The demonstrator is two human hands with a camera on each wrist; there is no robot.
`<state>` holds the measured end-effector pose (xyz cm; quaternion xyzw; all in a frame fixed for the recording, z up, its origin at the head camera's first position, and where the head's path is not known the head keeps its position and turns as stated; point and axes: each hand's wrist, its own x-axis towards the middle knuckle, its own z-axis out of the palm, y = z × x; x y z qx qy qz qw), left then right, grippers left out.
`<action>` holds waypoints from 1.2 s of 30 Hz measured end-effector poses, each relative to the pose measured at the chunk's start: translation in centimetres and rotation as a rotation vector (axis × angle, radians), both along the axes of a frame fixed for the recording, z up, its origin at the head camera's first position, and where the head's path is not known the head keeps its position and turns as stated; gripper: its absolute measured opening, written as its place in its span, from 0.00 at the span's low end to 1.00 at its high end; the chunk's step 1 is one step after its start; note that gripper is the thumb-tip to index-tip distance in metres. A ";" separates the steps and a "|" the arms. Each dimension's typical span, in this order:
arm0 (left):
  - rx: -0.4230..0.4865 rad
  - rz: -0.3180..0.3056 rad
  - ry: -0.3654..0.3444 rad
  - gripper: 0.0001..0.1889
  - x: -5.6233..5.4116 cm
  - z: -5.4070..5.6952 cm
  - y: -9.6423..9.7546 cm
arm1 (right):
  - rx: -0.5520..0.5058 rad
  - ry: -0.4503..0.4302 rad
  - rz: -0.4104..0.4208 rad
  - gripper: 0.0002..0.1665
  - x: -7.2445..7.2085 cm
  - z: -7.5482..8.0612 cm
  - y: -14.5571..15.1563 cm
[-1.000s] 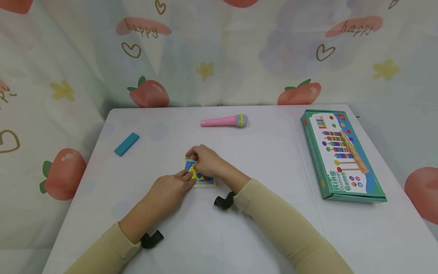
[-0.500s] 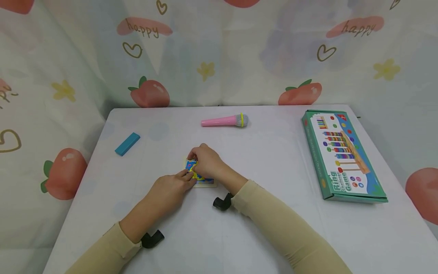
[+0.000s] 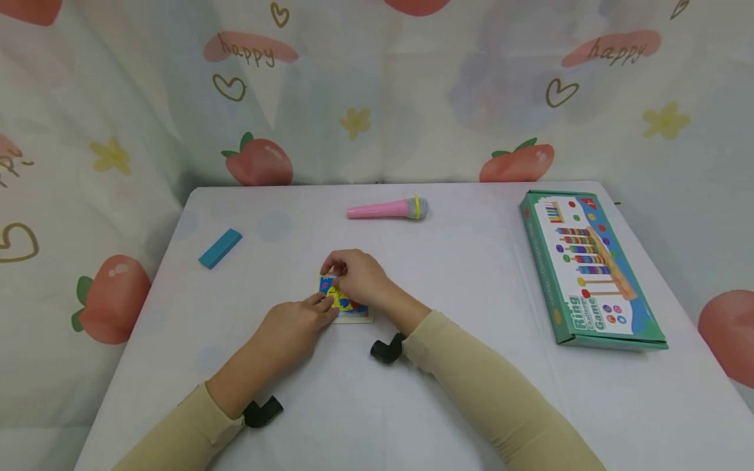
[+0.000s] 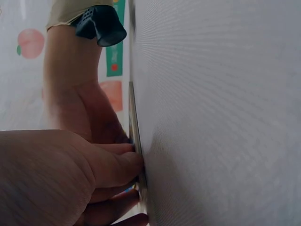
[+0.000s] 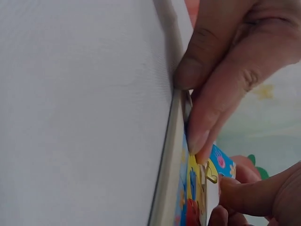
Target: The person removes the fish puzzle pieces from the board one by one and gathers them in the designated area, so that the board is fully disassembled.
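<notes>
Flat on the white table lies a small jigsaw puzzle board (image 3: 353,319), light-rimmed with a blue, yellow and red picture. My left hand (image 3: 296,327) holds its left side, thumb at the edge and fingers on the picture face; the right wrist view shows this left thumb (image 5: 190,73) close up. My right hand (image 3: 360,275) bends over the far part of the board. Between its thumb and fingers it pinches a blue puzzle piece (image 5: 220,159) with a pink print, tilted up from the board. My right palm hides part of the picture.
A pink toy microphone (image 3: 383,209) lies near the table's back edge. At left is a blue block (image 3: 220,248). A green ring game box (image 3: 589,268) lies at right. Black wrist cameras (image 3: 263,412) hang under both cuffs. A printed curtain surrounds the table (image 3: 471,261).
My right hand has shifted slightly over the board, baring a little more of the yellow and red picture than half a second ago. My left hand stays in place.
</notes>
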<state>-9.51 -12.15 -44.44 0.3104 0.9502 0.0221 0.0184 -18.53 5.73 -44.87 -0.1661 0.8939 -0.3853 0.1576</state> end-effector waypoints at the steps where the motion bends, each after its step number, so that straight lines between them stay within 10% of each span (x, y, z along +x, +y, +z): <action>1: -0.006 0.005 -0.003 0.20 0.0 0.1 0.0 | -0.024 -0.010 -0.004 0.11 -0.1 0.0 0.1; 20: -0.063 0.037 -0.061 0.24 0.3 0.1 0.6 | -0.326 -0.281 -0.051 0.10 -1.7 2.0 3.5; 36: -0.099 0.064 -0.048 0.25 0.3 0.2 0.9 | -0.136 -0.245 -0.157 0.10 -2.9 3.0 9.6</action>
